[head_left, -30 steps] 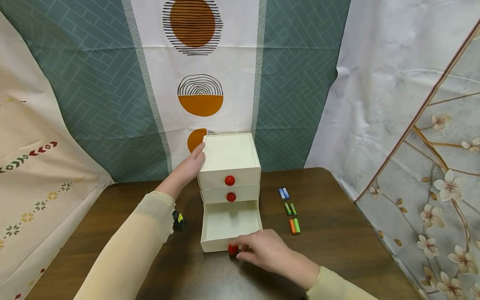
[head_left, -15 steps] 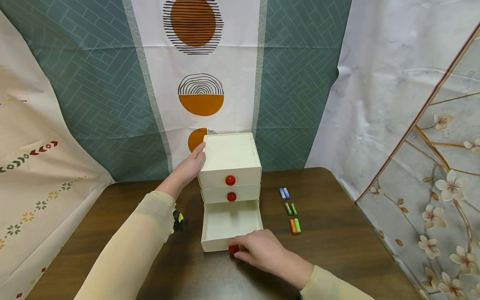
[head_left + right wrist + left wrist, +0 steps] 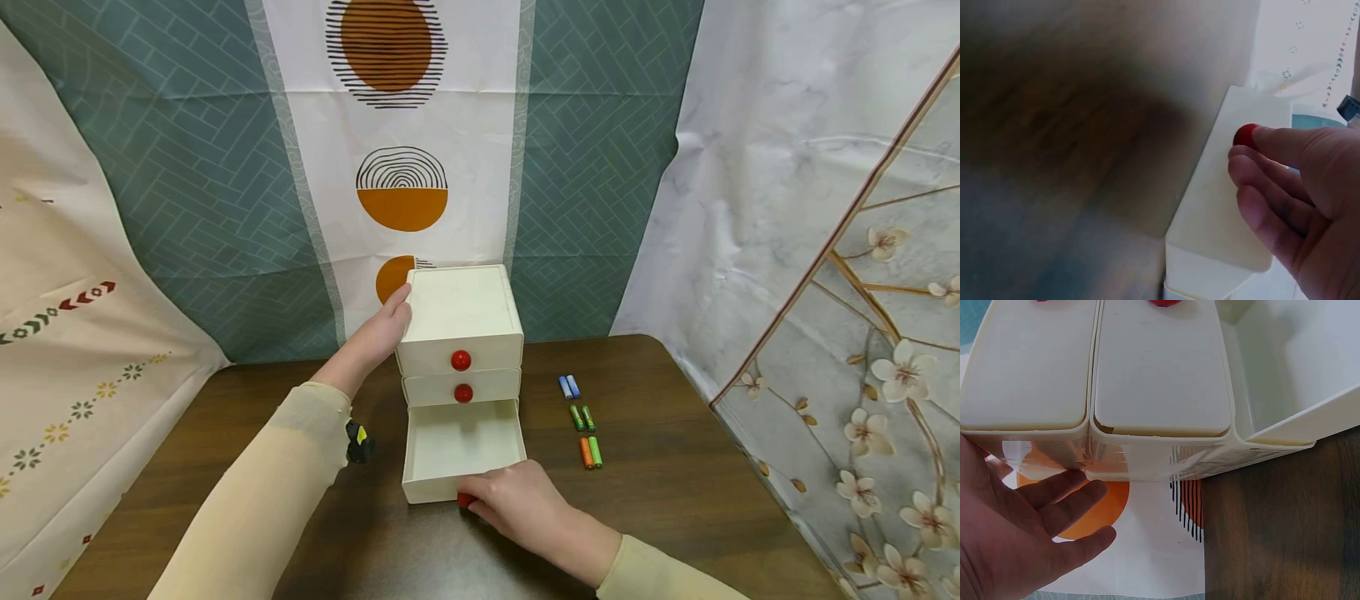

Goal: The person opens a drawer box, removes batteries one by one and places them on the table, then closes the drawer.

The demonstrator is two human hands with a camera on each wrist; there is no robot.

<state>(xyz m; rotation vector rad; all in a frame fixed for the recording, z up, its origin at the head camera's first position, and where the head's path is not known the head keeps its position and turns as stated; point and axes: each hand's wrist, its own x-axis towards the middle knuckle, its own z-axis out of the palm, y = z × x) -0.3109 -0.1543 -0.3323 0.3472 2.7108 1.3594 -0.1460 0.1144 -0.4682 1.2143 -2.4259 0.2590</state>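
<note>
A white three-drawer cabinet (image 3: 461,304) stands on the table, its bottom drawer (image 3: 461,446) pulled out and bare inside. The upper two drawers are closed, each with a round red knob. My right hand (image 3: 522,504) pinches the bottom drawer's red knob (image 3: 1245,135) between thumb and fingers. Against the cabinet's left side rests my left hand (image 3: 378,331); in the left wrist view its fingers (image 3: 1066,512) are extended, lying along the side wall without curling round it.
To the right of the cabinet lie batteries in pairs: blue-and-white (image 3: 568,387), small green (image 3: 581,417), and an orange one with a light green one (image 3: 590,452). A small black object (image 3: 358,442) shows beside the left sleeve. Patterned cloths hang behind and at both sides.
My right hand's fingers have closed more snugly round the red knob, covering more of it. The drawer and my left hand look unmoved.
</note>
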